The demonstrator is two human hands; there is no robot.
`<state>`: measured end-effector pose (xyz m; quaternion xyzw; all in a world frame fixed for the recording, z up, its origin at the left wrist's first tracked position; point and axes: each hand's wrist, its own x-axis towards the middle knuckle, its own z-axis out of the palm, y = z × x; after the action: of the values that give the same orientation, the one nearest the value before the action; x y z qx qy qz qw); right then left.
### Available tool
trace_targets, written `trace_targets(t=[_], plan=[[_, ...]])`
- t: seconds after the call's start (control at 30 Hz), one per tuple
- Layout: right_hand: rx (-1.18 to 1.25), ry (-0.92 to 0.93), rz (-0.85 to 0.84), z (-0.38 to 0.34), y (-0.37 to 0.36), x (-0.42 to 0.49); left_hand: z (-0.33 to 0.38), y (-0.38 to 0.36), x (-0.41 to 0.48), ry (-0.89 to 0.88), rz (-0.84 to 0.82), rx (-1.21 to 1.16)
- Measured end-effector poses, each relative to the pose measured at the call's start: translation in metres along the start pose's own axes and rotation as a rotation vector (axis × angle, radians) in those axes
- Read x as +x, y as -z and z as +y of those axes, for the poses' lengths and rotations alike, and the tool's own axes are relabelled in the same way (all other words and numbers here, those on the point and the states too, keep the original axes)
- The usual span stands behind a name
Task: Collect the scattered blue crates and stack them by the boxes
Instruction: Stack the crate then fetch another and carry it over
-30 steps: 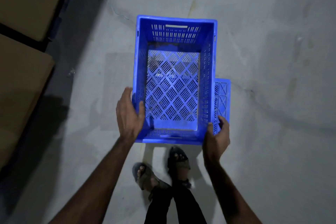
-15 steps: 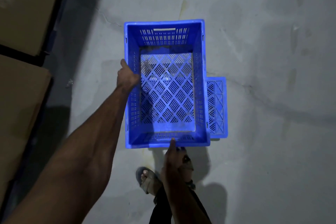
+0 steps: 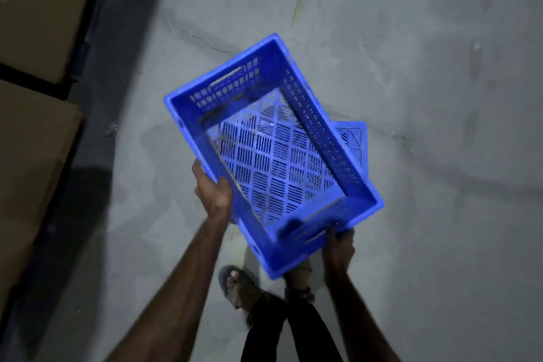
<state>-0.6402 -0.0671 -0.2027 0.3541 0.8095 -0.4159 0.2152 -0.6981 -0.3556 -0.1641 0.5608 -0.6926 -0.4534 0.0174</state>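
Got the crate [image 3: 273, 156] up off the floor [image 3: 440, 67] w/ both hands. It's open side up, turned at an angle so one short end points up-left, the other is close to me. L side sits lower than the R, so it's tilted.

My left hand [image 3: 213, 194] grips the long side wall near the closer corner, thumb hooked over the rim, fingers outside. My right hand [image 3: 338, 247] holds the near short end by the handle slot, fingers curled under the edge; can't see the tips.

Crate is above my feet, approx. centre of view. Sandals [image 3: 235, 285] show just under its near corner.

A second blue piece [image 3: 354, 138] lies on the floor on the R, mostly hidden behind the crate. Only a ribbed corner shows, can't tell if it's a crate or a lid.

Cardboard boxes [image 3: 38, 9] stand along the L edge, well apart from the crate, w/ a dark shadow strip between.
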Motion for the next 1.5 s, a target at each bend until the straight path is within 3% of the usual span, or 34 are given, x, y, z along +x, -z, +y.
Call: trace_targets(t=[0.07,0.33,0.43,0.53,0.63,0.77,0.83,0.97,1.03,1.3,1.5], plan=[[0.015,0.092,0.016,-0.046,0.029,-0.004,-0.024,-0.003,-0.036,0.052,0.051,-0.076],[-0.154,0.081,-0.003,-0.09,0.068,0.074,-0.056,-0.025,-0.122,0.185,0.057,-0.218],[-0.108,0.04,0.044,-0.096,0.065,0.08,-0.043,-0.017,-0.107,0.264,0.311,-0.136],[-0.018,0.009,0.106,-0.097,0.064,0.069,-0.017,0.017,-0.065,0.079,0.489,-0.062],[0.094,-0.021,0.176,-0.094,0.067,0.061,0.006,0.044,0.002,-0.183,0.345,0.097],[0.209,-0.138,0.151,-0.071,0.071,0.062,0.039,0.066,0.069,-0.342,0.043,0.326],[0.323,-0.191,0.076,-0.057,0.071,0.069,0.045,0.073,0.092,-0.293,-0.109,0.36],[0.548,-0.158,-0.235,-0.051,0.067,0.072,0.039,0.075,0.118,-0.068,-0.418,0.373],[0.625,-0.176,-0.302,-0.051,0.061,0.073,0.026,0.07,0.121,0.024,-0.411,0.304],[0.711,-0.127,-0.362,-0.025,0.077,0.024,-0.017,0.102,0.059,0.118,-0.322,0.189],[0.741,-0.123,-0.43,0.025,0.113,-0.058,-0.115,0.163,-0.005,0.202,-0.258,0.123]])
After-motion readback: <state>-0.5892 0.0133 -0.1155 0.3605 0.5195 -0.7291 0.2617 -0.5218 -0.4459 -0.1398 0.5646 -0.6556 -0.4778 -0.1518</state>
